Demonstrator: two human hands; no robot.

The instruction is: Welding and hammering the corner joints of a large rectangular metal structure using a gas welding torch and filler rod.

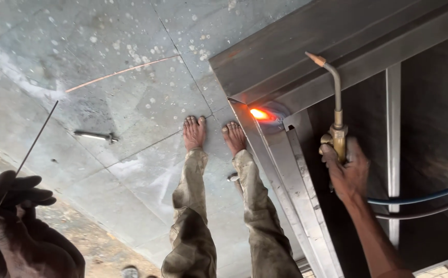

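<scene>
Right hand [348,172] is wrapped tight round the brass torch [335,110], its bent nozzle pointing up and away from a glowing orange spot [258,114] at the corner of the steel frame [285,62]. Two hoses [419,203] run off the right edge, ends cut off. Left hand [12,198], dark and partly out of view at the bottom-left corner, pinches a thin filler rod [36,136]. Bare feet [213,135] stand on the speckled floor [105,51]; a small metal piece [96,136] lies there, hard to make out.
</scene>
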